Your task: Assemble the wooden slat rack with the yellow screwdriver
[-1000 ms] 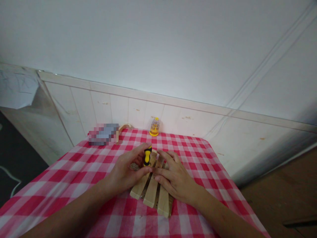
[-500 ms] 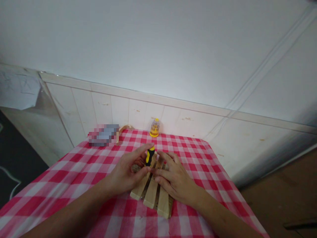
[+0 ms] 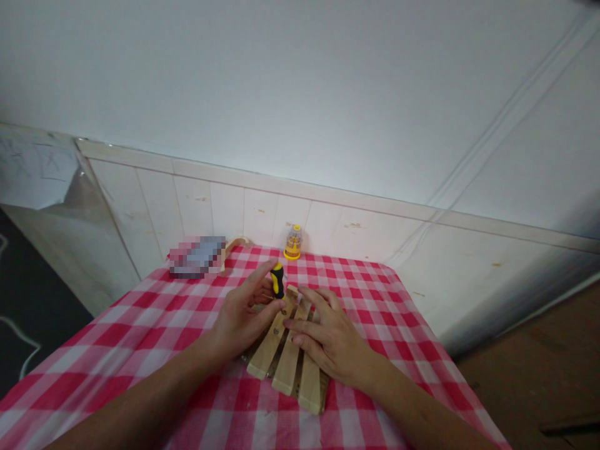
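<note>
A small wooden slatted rack [image 3: 290, 369] lies on the red-and-white checked tablecloth [image 3: 140, 337]. My left hand [image 3: 244, 315] pinches a short black-and-yellow screwdriver [image 3: 277, 280] between thumb and fingers, held upright over the far end of the slats. My right hand [image 3: 328, 337] rests flat on the rack with fingers spread, pressing the slats down just right of the screwdriver.
A small yellow-based clear container [image 3: 293, 242] stands at the table's far edge by the white panelled wall [image 3: 356, 225]. A blurred-out object [image 3: 197, 256] and a curved wooden piece [image 3: 237, 242] lie at the far left. The table's right edge drops to a brown floor [image 3: 539, 375].
The screwdriver in my left hand has shifted a little farther away and to the left, and now stands more upright. My right hand has stayed on the slats.
</note>
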